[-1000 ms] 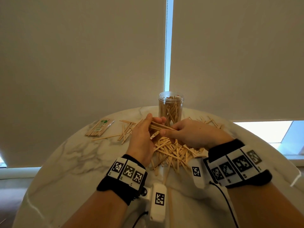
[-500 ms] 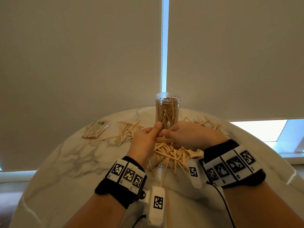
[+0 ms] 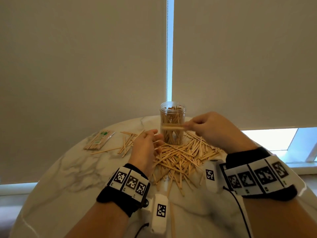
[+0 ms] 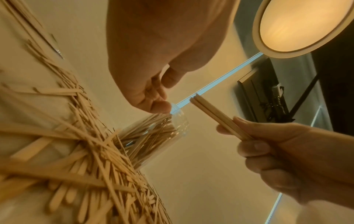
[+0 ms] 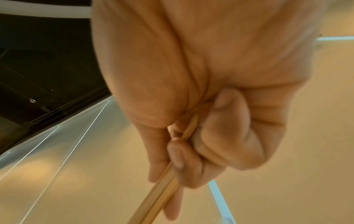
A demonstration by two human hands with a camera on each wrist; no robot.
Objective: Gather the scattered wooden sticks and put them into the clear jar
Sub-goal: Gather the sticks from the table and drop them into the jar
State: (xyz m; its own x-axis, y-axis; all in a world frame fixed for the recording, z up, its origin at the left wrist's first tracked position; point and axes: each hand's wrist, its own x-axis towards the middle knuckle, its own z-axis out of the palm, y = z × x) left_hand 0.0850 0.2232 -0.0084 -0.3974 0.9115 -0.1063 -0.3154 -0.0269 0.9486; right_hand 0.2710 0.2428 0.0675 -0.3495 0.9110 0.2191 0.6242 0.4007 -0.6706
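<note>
Small bundle of sticks (image 3: 172, 127) pinched in right hand (image 3: 212, 129) — to be tipped upright over clear jar (image 3: 172, 124) mouth before release — left hand (image 3: 145, 146) loosely curled, empty, over the pile (image 3: 185, 155).

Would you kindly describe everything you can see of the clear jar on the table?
The clear jar is a tall cylinder that looks like transparent plastic, with a ribbed neck and no lid on. It stands upright near the far edge of the marble table, already packed with wooden sticks reaching close to its rim. Loose sticks lie heaped against its base. The right hand holds a small bundle of sticks level in front of it; whether the left hand touches it is unclear.
</note>
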